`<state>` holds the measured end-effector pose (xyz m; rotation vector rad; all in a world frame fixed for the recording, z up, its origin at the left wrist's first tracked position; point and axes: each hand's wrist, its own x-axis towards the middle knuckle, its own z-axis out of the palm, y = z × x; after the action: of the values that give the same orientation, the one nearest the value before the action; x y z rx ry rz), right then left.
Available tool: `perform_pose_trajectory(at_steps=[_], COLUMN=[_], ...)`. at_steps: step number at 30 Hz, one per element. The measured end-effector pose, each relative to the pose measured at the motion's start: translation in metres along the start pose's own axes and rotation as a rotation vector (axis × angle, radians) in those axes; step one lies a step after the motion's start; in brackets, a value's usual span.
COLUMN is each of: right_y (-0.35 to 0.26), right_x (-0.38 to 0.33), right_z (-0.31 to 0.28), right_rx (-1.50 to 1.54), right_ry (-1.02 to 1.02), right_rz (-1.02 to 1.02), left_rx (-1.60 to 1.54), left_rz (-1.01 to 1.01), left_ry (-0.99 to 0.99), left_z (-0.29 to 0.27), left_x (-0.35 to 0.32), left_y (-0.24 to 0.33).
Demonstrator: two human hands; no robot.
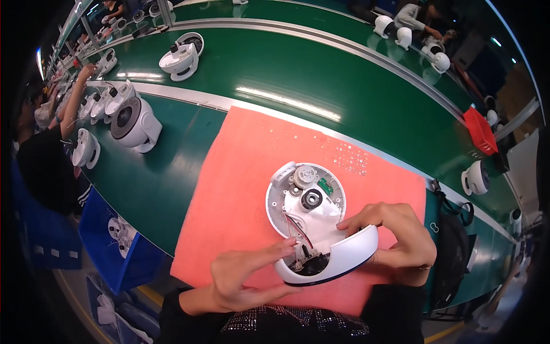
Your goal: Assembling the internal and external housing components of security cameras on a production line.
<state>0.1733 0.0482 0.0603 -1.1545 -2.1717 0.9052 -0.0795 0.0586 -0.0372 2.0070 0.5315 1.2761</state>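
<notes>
A white rounded housing half [352, 252] with a dark lower rim is tilted over the near part of the pink mat. My right hand [398, 232] grips its right side, fingers over the upper edge. At its left end, my left hand [243, 278] pinches it between the fingers and thumb. Dark parts and wires show inside this half. Just beyond lies the other, open round housing half [270, 209], holding a silver motor [306, 174], a black ring-shaped part [311, 199] and a green circuit board [325, 185]. Thin red and dark wires [299, 229] run between the two halves.
Small screws [350, 159] lie in rows on the pink mat [229, 172]. White housings [137, 125] stand at the left, near a co-worker's arm [74, 103]. Beyond the mat runs a green conveyor [258, 63]. A blue bin [106, 246] sits lower left; a black bag [450, 252] lies right.
</notes>
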Motion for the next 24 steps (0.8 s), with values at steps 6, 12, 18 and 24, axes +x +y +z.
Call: perform_pose_trajectory(at_steps=[6,12,18,24], right_y=[0.002,0.000,0.001,-0.010], right_x=[-0.002,-0.004,-0.004,-0.004], right_z=[0.000,-0.005,-0.004,0.000], right_rx=[-0.008,-0.043,-0.051,-0.069], right_ry=[-0.048,-0.093,-0.083,0.027], right_rz=[-0.011,-0.024,-0.042,0.055], left_rx=[0.102,0.029,0.045,0.071], left_rz=[-0.027,-0.049,-0.006,-0.092], left_ry=[0.026,0.036,0.067,0.008], left_z=[-0.001,0.000,0.000,-0.003], left_x=[-0.002,0.000,0.004,0.004], left_y=[0.007,0.004,0.004,0.000])
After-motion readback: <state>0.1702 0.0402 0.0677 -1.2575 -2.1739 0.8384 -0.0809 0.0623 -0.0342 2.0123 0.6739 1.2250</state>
